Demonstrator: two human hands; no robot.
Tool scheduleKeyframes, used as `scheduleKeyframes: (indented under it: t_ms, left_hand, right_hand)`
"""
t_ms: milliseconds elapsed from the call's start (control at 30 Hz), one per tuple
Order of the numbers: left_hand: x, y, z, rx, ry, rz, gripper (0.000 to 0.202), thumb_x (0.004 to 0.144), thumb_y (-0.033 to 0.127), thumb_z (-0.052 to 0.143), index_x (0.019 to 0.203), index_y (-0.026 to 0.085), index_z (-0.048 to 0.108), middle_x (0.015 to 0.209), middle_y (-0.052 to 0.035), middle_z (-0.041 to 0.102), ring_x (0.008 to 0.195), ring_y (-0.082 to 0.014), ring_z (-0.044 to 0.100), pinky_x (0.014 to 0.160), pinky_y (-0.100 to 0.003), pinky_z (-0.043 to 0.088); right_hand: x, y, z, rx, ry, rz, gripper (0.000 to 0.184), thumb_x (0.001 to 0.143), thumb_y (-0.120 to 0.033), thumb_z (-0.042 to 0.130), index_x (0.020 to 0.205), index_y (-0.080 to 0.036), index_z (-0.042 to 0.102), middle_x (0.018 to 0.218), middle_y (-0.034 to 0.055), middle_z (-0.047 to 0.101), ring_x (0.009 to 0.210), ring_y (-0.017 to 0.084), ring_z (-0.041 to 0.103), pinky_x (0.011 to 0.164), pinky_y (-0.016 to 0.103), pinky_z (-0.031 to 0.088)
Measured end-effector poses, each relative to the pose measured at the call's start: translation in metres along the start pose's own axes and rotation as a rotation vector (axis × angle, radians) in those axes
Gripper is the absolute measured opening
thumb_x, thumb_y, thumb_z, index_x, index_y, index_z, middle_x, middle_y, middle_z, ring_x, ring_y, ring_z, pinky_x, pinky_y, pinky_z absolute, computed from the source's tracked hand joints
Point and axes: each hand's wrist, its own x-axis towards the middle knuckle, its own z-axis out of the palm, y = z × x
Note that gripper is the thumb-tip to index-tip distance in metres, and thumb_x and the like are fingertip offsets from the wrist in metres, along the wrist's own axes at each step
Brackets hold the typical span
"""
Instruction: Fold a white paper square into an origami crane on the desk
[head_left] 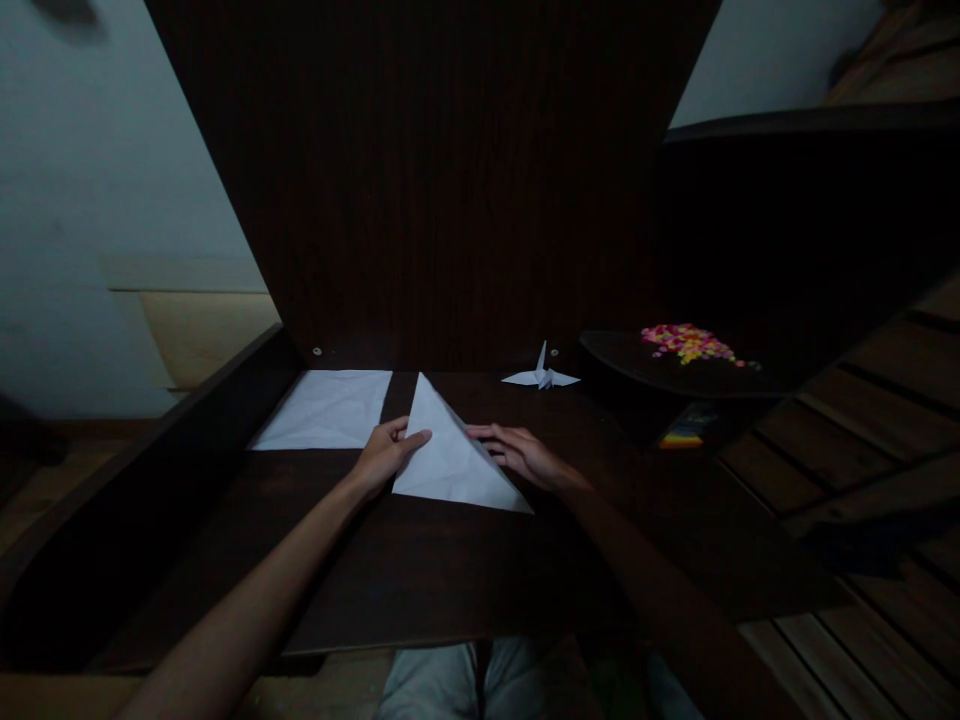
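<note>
A white sheet of paper (454,462), folded into a triangle, is tilted up a little above the dark desk. My left hand (384,452) pinches its left edge, with the thumb on top of the paper and the fingers behind. Along the slanted right edge lies my right hand (525,456), its fingers stretched out and touching the paper; the fingertips are partly hidden behind it. A folded paper crane (541,378) stands behind, near the back panel. To the left, a creased flat white sheet (326,410) rests on the desk.
A dark side board (150,480) borders the desk (450,580) on the left, and a tall panel (450,180) rises behind. On a rounded shelf (622,358) at right lies a pile of small colourful pieces (690,343). Below it is a rainbow-coloured item (682,440).
</note>
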Motion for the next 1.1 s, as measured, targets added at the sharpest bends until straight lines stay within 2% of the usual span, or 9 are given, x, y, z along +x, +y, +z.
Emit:
scheduleKeyframes:
  t_ms: [167, 267, 367, 433, 533, 633, 733, 900, 1100]
  left_hand:
    - [-0.005, 0.001, 0.007, 0.001, -0.065, -0.039, 0.053, 0.054, 0.036, 0.082, 0.099, 0.012, 0.066, 0.079, -0.0079, 0.074, 0.068, -0.0232, 0.069, 0.056, -0.027, 0.050]
    - [-0.005, 0.003, 0.009, -0.091, -0.054, -0.094, 0.052, 0.064, 0.049, 0.073, 0.100, 0.012, 0.066, 0.083, -0.0103, 0.073, 0.078, -0.0271, 0.069, 0.061, -0.031, 0.052]
    - [-0.004, 0.006, 0.008, -0.204, -0.121, -0.179, 0.055, 0.073, 0.060, 0.059, 0.099, 0.012, 0.065, 0.086, -0.0124, 0.072, 0.083, -0.0284, 0.068, 0.065, -0.035, 0.054]
    - [-0.004, 0.008, 0.005, -0.189, -0.150, -0.177, 0.050, 0.072, 0.056, 0.062, 0.097, 0.013, 0.064, 0.086, -0.0108, 0.072, 0.081, -0.0266, 0.068, 0.063, -0.034, 0.055]
    - [-0.007, 0.010, 0.003, -0.024, -0.183, -0.118, 0.044, 0.065, 0.036, 0.076, 0.100, 0.015, 0.060, 0.088, -0.0073, 0.070, 0.077, -0.0237, 0.067, 0.058, -0.032, 0.056]
    - [-0.010, 0.011, 0.002, 0.089, -0.236, -0.076, 0.054, 0.060, 0.024, 0.080, 0.108, 0.017, 0.055, 0.091, -0.0070, 0.069, 0.078, -0.0231, 0.067, 0.058, -0.033, 0.058]
    - [-0.010, 0.011, 0.003, 0.127, -0.264, -0.025, 0.057, 0.062, 0.024, 0.079, 0.112, 0.016, 0.053, 0.088, -0.0065, 0.069, 0.075, -0.0214, 0.067, 0.057, -0.031, 0.057]
    - [-0.010, 0.013, 0.003, 0.150, -0.241, 0.041, 0.046, 0.063, 0.026, 0.077, 0.103, 0.015, 0.059, 0.083, -0.0044, 0.069, 0.067, -0.0174, 0.064, 0.053, -0.026, 0.052]
    - [-0.009, 0.014, 0.002, 0.152, -0.188, 0.088, 0.037, 0.062, 0.028, 0.077, 0.094, 0.014, 0.065, 0.074, -0.0021, 0.068, 0.058, -0.0136, 0.059, 0.053, -0.025, 0.048]
  right_hand:
    - [0.005, 0.012, 0.004, -0.161, 0.074, -0.052, 0.036, 0.063, -0.033, 0.078, 0.094, -0.018, 0.068, 0.091, 0.0051, 0.068, 0.083, 0.019, 0.063, 0.078, 0.033, 0.047]
    - [0.007, 0.015, 0.004, -0.103, 0.118, -0.078, 0.039, 0.058, -0.027, 0.081, 0.093, -0.018, 0.066, 0.089, 0.0038, 0.066, 0.080, 0.016, 0.063, 0.073, 0.029, 0.048]
    - [0.007, 0.014, 0.003, -0.069, 0.209, -0.146, 0.047, 0.055, -0.022, 0.082, 0.098, -0.020, 0.063, 0.087, 0.0010, 0.064, 0.076, 0.014, 0.062, 0.070, 0.027, 0.049]
    - [0.007, 0.011, 0.003, -0.031, 0.249, -0.188, 0.055, 0.055, -0.021, 0.081, 0.105, -0.022, 0.059, 0.085, -0.0007, 0.063, 0.074, 0.013, 0.062, 0.070, 0.026, 0.049]
    - [0.006, 0.007, 0.005, 0.033, 0.294, -0.215, 0.067, 0.054, -0.020, 0.081, 0.115, -0.026, 0.051, 0.082, -0.0022, 0.063, 0.073, 0.014, 0.063, 0.068, 0.027, 0.049]
    - [0.005, 0.003, 0.008, 0.064, 0.329, -0.160, 0.060, 0.055, -0.024, 0.080, 0.109, -0.024, 0.055, 0.081, -0.0014, 0.064, 0.071, 0.015, 0.062, 0.065, 0.027, 0.048]
    - [0.005, 0.003, 0.008, 0.043, 0.315, -0.076, 0.036, 0.062, -0.033, 0.075, 0.093, -0.019, 0.062, 0.079, 0.0011, 0.066, 0.065, 0.014, 0.060, 0.055, 0.024, 0.044]
    - [0.006, 0.010, 0.003, -0.038, 0.286, -0.091, 0.029, 0.065, -0.036, 0.072, 0.087, -0.018, 0.064, 0.072, -0.0001, 0.065, 0.054, 0.009, 0.051, 0.042, 0.019, 0.027]
    - [0.007, 0.013, -0.001, -0.006, 0.272, -0.107, 0.029, 0.063, -0.033, 0.075, 0.086, -0.019, 0.065, 0.079, 0.0015, 0.066, 0.065, 0.013, 0.058, 0.052, 0.022, 0.039]
